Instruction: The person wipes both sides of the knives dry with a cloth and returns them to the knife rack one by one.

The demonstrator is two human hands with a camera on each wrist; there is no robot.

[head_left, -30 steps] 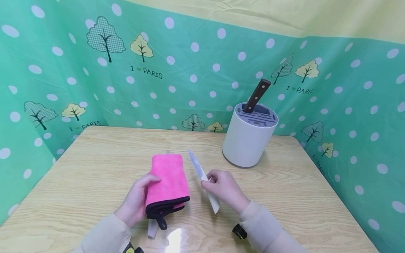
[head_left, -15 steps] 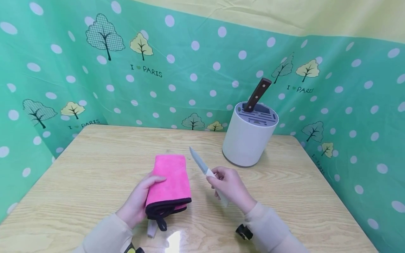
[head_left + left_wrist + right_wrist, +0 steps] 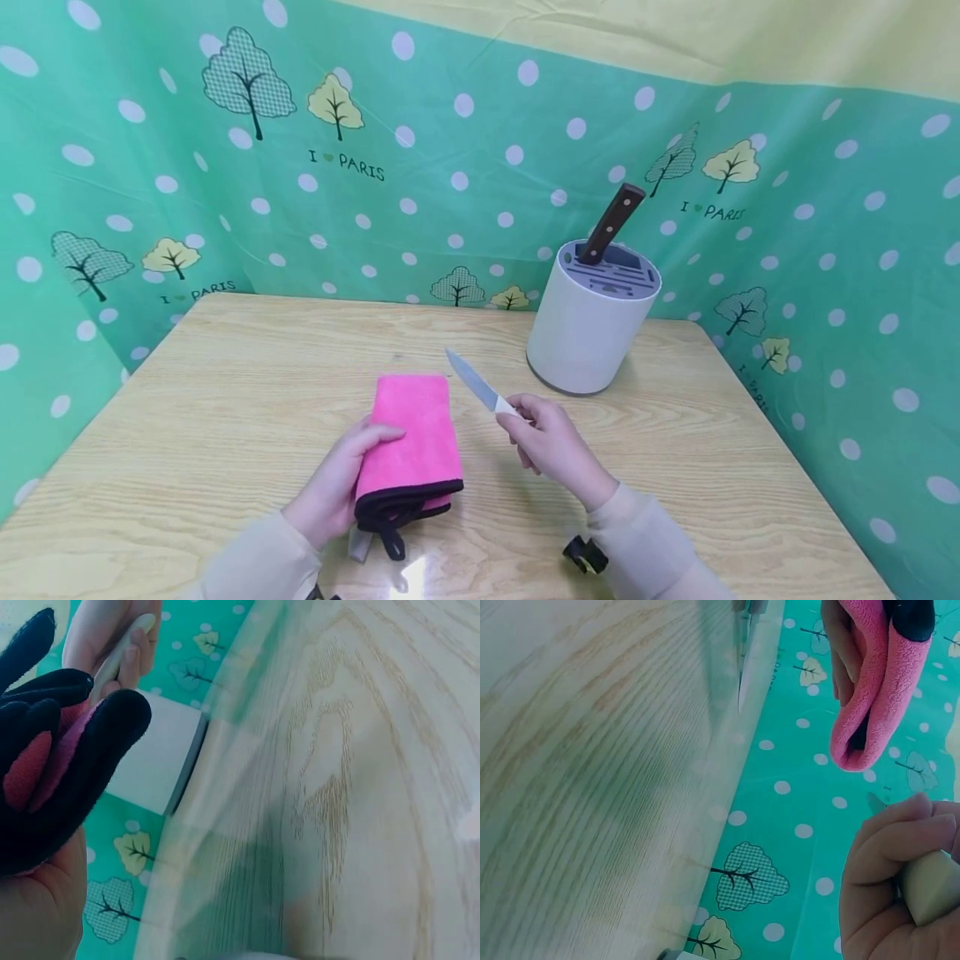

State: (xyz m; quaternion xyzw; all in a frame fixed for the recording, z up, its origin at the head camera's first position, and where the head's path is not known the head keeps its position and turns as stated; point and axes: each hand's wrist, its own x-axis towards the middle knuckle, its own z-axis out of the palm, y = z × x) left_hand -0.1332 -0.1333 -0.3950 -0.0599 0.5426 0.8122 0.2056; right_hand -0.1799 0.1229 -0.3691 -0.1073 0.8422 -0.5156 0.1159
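A folded pink towel (image 3: 420, 433) with black edging is gripped in my left hand (image 3: 333, 483), thumb lying across its top. To its right, my right hand (image 3: 555, 450) holds a kitchen knife (image 3: 476, 382) by its pale handle, the blade pointing up-left past the towel's far corner. Curled fingers wrap that handle (image 3: 930, 889) in the right wrist view. Blade and towel look apart. Below the towel, the end of a pale handle (image 3: 360, 544) shows on the table; the towel hides what lies beyond it. A second blade (image 3: 745, 671) lies on the table in the right wrist view.
A white, round knife block (image 3: 588, 333) stands at the back right of the wooden table (image 3: 247, 400). One brown-handled knife (image 3: 613, 223) sits in its slotted top. Behind hangs a green dotted curtain (image 3: 420, 225). A black object (image 3: 585, 554) sits by the right sleeve.
My right hand has shifted slightly right, and its fingers now cover most of the knife handle. The towel and my left hand have moved a little rightward and nearer to me.
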